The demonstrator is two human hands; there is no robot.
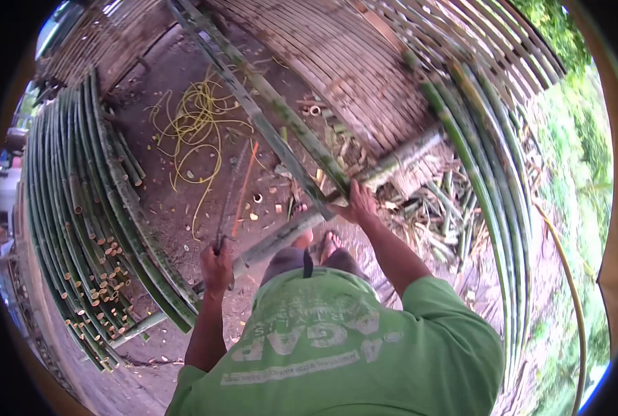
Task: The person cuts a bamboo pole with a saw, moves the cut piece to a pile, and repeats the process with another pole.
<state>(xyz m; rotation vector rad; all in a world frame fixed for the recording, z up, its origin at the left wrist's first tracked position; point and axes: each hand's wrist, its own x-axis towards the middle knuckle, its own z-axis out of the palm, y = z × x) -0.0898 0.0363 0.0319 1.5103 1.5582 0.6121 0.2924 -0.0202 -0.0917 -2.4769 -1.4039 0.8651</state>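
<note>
Bamboo [302, 135] could slip off the crosspole [280, 241] if our right hand [362, 204], fingers curled round it, loosens; our left hand's [216, 268] fingers clench a tool [221, 240].

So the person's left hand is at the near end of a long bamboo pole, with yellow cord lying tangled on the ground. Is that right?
Not quite: the head view shows the right hand at the near end of the bamboo pole; the left hand grips a dark handle to one side. The yellow cord does lie tangled on the ground.
</note>
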